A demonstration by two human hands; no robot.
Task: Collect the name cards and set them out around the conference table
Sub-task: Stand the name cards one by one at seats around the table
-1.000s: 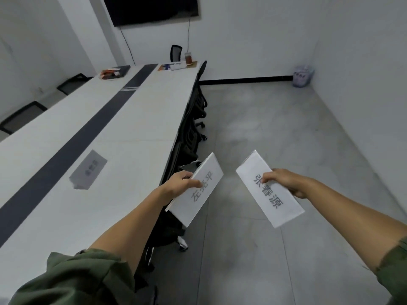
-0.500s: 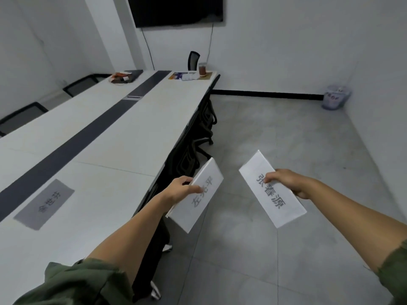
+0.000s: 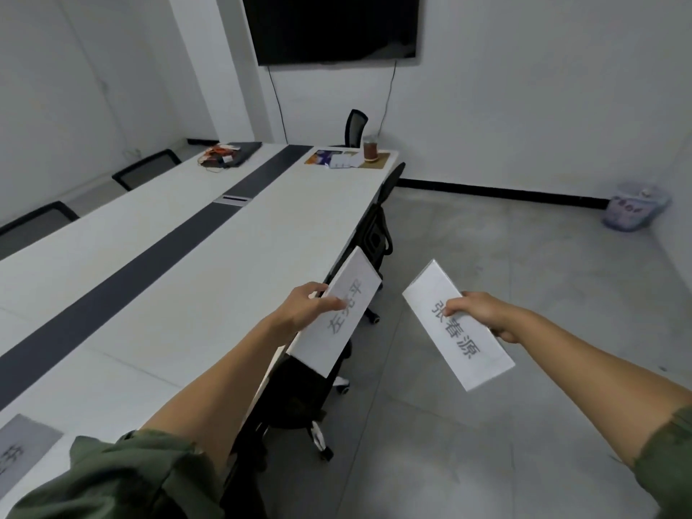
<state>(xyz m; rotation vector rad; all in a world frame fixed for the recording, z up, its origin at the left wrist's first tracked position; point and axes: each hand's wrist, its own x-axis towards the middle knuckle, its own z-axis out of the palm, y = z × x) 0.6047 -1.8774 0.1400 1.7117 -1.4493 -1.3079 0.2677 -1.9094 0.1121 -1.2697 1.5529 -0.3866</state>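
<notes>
We are moving on along the surface (image 3: 187, 256): the placed card (image 3: 22, 451) is sliding back to seven o'clock (that seat is done). Fingers (image 3: 329, 304) of our left hand (image 3: 310, 312) are pinching the left card (image 3: 339, 320) over the edge; at its three o'clock our right hand (image 3: 483, 316) is pinching the right card (image 3: 458, 331).

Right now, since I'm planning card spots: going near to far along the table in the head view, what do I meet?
In order: grey name card → cable hatch → cup of brown drink → black chair → wall screen.
</notes>
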